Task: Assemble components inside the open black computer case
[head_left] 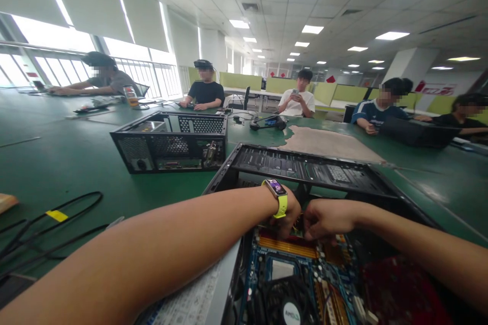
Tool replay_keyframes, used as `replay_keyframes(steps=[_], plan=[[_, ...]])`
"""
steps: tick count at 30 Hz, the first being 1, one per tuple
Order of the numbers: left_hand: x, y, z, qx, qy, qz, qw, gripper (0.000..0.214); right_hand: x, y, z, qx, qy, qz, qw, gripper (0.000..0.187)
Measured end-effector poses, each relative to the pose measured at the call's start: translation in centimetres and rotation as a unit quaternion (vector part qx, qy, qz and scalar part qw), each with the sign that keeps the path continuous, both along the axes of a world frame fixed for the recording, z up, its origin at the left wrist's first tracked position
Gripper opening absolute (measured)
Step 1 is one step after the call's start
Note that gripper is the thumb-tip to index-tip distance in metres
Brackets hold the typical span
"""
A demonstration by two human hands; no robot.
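Inside an open black computer case (305, 165) lying in front of me, both hands are close together near its far side. My left hand (287, 216), below a wrist with a yellow-banded smart band (281, 198), points its fingers down; they look closed, and what they hold is hidden. Curled in beside it, my right hand (328, 217) has its fingers pinched together, their tips out of sight. Thin wires show faintly between the hands. Just nearer to me are gold-coloured fins (285, 245), the blue motherboard (263, 261) and a black AMD fan (284, 299).
A second open case (171, 150) stands on the green table (68, 147) beyond my left arm. Black cables (57, 231) lie at left. A brown sheet (328, 144) and a dark device (267, 123) lie farther back. Several people sit around, one by another black case (419, 132).
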State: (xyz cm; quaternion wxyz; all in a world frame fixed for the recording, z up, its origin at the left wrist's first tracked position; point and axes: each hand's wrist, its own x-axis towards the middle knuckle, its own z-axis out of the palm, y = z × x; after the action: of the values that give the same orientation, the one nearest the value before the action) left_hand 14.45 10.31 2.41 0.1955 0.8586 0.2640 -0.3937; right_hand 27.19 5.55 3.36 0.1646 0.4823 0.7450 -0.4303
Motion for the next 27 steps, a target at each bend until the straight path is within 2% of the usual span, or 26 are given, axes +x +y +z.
replay_keyframes(steps=[2,5,8,12,16,23,27], plan=[[0.2,0.3,-0.5,0.023,-0.010,-0.019,1.000,0.025,-0.6,-0.3,-0.1,0.086,-0.048,0.038,0.994,0.020],[0.5,1.0,-1.5,0.047,-0.017,-0.023,0.998,0.024,-1.4,-0.6,-0.4,0.251,-0.137,0.109,0.952,0.015],[0.6,1.5,-2.2,0.064,-0.016,-0.011,0.998,0.022,-2.1,-0.9,-0.6,0.319,-0.184,0.144,0.919,0.015],[0.6,1.3,-2.0,0.091,-0.032,-0.015,0.995,0.020,-2.7,-1.6,-0.6,0.342,-0.222,0.155,0.900,0.019],[0.5,0.7,-1.9,0.118,-0.041,-0.030,0.992,0.019,-3.1,-2.3,-0.4,0.339,-0.247,0.159,0.894,0.021],[0.3,-0.3,-1.9,0.147,-0.046,-0.037,0.987,0.029,-3.3,-2.4,-0.4,0.331,-0.247,0.166,0.896,0.022],[0.3,-0.4,-2.2,0.140,-0.060,-0.039,0.988,0.029,-3.4,-2.3,-0.7,0.316,-0.247,0.183,0.897,0.025]])
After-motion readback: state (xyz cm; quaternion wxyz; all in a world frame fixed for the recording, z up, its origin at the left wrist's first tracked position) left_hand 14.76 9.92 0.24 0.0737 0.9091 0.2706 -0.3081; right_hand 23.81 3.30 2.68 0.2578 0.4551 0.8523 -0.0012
